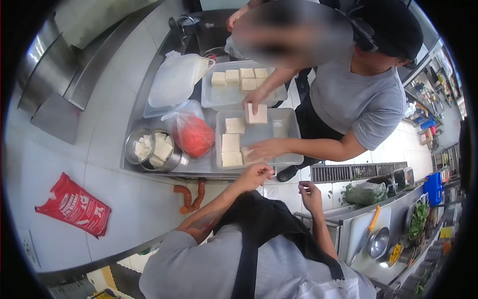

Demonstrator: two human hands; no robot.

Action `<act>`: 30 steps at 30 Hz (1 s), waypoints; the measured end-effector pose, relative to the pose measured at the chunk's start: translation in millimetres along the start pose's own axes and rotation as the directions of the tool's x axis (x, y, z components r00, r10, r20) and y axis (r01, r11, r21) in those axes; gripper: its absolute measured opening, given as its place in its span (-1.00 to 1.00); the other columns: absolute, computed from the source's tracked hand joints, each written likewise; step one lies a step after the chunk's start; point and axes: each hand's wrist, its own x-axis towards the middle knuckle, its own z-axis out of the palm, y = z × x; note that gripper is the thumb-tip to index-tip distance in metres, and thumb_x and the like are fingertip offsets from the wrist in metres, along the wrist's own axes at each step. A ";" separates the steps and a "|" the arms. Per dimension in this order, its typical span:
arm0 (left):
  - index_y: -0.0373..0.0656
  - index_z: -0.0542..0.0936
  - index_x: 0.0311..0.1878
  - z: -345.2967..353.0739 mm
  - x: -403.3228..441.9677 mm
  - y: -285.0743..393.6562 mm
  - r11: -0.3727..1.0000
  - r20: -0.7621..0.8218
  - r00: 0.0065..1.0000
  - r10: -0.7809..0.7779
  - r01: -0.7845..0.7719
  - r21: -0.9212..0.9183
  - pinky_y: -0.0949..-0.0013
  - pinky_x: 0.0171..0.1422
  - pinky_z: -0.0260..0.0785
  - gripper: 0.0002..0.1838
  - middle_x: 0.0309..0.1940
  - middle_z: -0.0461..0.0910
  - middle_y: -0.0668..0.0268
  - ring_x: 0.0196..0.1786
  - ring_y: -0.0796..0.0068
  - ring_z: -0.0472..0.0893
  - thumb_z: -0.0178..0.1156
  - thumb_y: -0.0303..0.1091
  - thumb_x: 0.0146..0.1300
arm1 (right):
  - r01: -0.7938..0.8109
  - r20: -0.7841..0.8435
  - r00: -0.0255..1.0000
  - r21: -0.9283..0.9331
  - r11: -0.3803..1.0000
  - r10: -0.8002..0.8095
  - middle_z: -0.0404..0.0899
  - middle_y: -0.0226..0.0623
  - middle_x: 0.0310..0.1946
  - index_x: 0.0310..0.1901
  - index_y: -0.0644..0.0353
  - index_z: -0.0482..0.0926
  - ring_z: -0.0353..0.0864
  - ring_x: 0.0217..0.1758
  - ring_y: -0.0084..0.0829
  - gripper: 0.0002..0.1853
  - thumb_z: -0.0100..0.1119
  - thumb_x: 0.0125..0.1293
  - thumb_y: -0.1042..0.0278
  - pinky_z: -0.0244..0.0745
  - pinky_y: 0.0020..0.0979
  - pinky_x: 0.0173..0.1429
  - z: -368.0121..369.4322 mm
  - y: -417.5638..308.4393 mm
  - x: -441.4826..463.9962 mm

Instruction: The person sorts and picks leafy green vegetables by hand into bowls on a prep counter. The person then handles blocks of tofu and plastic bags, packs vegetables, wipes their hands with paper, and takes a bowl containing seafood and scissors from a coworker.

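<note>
My left hand [255, 176] hovers by the near edge of a clear plastic tub [294, 130], its fingers loosely curled and apart, with nothing visible in them. My right hand [311, 195] hangs in the air to the right over the floor, fingers half bent and apart, no thing seen in it. White tofu blocks [230, 142] lie along the tub's left side. A co-worker's hand [254, 98] grips another tofu block [257, 114] above the tub, while their other hand [269, 149] rests over a block near my left hand.
A second tub [208, 95] with several blocks stands behind. To the left are a bag of red stuff [194, 134], metal bowls [172, 162] of white pieces and a white lid [174, 79]. A red packet [74, 205] lies far left; a knife [371, 222] lies right.
</note>
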 end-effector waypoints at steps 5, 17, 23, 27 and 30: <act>-0.25 0.63 0.01 -60.4 -36.2 -9.6 0.999 -0.144 0.989 -0.012 0.005 -0.047 0.51 -0.34 0.44 -0.73 -0.26 0.70 0.28 -0.49 0.63 0.50 0.12 -0.23 0.53 | -0.018 0.115 0.993 -0.072 0.997 0.026 0.69 -0.01 -0.05 -0.03 0.33 0.66 0.76 -0.19 -0.16 -0.70 0.29 0.35 0.26 0.65 -0.27 -0.08 54.9 -41.1 -10.7; -0.30 0.63 0.01 -175.2 -13.8 32.0 0.977 -0.305 0.933 0.189 -0.211 -0.041 0.58 -0.38 0.35 -0.73 -0.26 0.71 0.24 -0.50 0.70 0.46 0.09 -0.27 0.54 | -0.156 0.076 0.983 -0.163 0.974 0.170 0.68 0.01 -0.01 0.05 0.29 0.64 0.76 -0.17 -0.11 -0.63 0.32 0.32 0.21 0.62 -0.23 -0.04 94.0 -50.0 -57.7; -0.26 0.64 0.01 -176.2 -2.3 22.6 0.985 -0.317 0.942 0.111 -0.147 -0.090 0.61 -0.40 0.29 -0.74 -0.27 0.72 0.28 -0.50 0.72 0.45 0.11 -0.26 0.53 | -0.271 0.054 0.953 -0.299 0.915 0.299 0.72 -0.05 -0.07 0.02 0.24 0.66 0.76 -0.12 -0.11 -0.63 0.30 0.31 0.15 0.59 -0.19 0.08 106.3 9.5 -87.8; -0.25 0.64 0.00 -164.1 1.6 2.9 0.981 -0.275 0.957 0.091 -0.134 -0.142 0.62 -0.41 0.28 -0.74 -0.27 0.72 0.28 -0.50 0.72 0.45 0.12 -0.25 0.52 | -0.437 0.072 0.874 -0.317 0.841 0.481 0.74 -0.09 -0.13 0.00 0.19 0.68 0.76 -0.08 -0.18 -0.61 0.29 0.30 0.06 0.58 -0.18 0.07 126.0 120.2 -121.9; -0.25 0.64 0.00 -161.1 1.4 -7.4 0.987 -0.230 0.971 0.059 -0.092 -0.131 0.62 -0.41 0.27 -0.74 -0.27 0.72 0.28 -0.50 0.73 0.45 0.13 -0.24 0.52 | -0.704 0.186 0.666 -0.163 0.691 0.723 0.76 -0.21 -0.18 -0.04 0.18 0.69 0.76 -0.08 -0.33 -0.63 0.26 0.33 0.05 0.62 -0.18 -0.04 127.1 139.0 -155.6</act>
